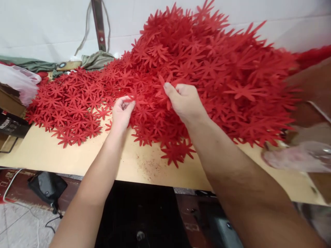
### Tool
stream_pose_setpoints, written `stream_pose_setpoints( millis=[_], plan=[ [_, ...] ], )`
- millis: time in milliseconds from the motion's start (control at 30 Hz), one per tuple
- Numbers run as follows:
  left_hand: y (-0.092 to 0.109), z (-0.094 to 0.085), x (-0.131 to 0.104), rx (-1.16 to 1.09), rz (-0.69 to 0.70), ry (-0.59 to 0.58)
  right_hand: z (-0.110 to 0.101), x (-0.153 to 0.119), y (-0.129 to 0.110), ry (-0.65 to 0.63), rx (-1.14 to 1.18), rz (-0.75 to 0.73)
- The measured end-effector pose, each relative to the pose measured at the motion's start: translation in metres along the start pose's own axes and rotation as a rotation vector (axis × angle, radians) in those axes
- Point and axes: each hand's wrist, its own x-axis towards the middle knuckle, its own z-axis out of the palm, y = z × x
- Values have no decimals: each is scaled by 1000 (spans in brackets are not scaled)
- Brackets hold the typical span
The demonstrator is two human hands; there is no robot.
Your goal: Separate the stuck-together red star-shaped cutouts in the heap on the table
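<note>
Many red flower-shaped pieces with narrow petals form a tall heap (212,69) at the centre and right, and a lower spread of them (74,106) lies at the left. My left hand (123,112) is closed at the near edge of the heap, thumb and fingers pinching a red flower piece. Further right, in front of the heap, my right hand (184,100) grips another red flower piece between thumb and curled fingers. A small cluster of pieces (177,152) sits near the table's front.
The pale wooden table (85,162) has red crumbs near its front edge. A white plastic bag (22,82) and a black box (12,124) stand at the left. Green cloth (97,60) lies by the wall. Clear plastic (300,156) is at the right.
</note>
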Motion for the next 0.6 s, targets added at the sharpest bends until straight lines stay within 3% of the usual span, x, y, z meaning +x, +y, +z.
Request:
stream_pose_setpoints(
  millis=[200, 400, 467, 600],
  plan=[
    [-1, 0, -2, 50, 50, -57, -3, 3, 0, -82, 88, -35],
    [-2, 10, -15, 72, 27, -310, 13, -10, -1, -218, 179, 114],
    [-5, 11, -13, 89, 34, -316, 17, -12, -6, -284, 208, 207],
    [-9, 10, -8, 94, 51, -216, 19, -13, -17, -378, 295, 337]
  ],
)
